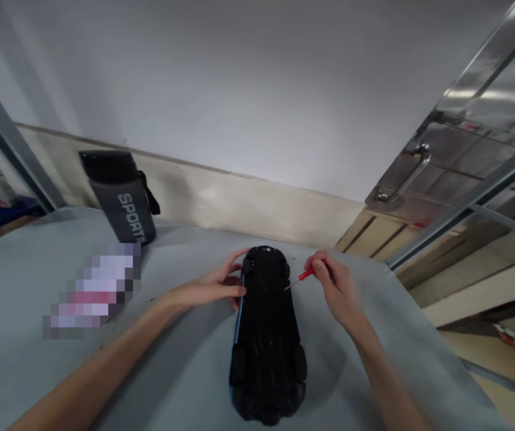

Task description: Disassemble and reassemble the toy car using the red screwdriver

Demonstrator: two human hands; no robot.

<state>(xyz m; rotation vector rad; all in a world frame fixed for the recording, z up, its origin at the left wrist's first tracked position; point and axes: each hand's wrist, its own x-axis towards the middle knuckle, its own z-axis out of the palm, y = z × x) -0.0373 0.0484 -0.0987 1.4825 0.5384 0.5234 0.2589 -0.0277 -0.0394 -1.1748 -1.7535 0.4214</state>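
A toy car (270,317) lies upside down on the table, its black underside and wheels facing up and a blue edge showing on the left. My left hand (221,281) grips the car's left side near the far wheel, with some fingertips hidden behind the body. In my right hand (333,284) is a screwdriver (304,275) with a red handle, the fingers closed round it. Its thin metal shaft slants down to the left, and the tip is at the car's right edge; whether it touches is hard to tell.
A dark bottle (120,194) marked SPORT stands at the back left of the grey table (171,371). Before it lies a pixelated item (93,293). A wall (239,90) rises behind. Metal frame bars (463,206) flank the table, and a door handle (405,176) shows at right.
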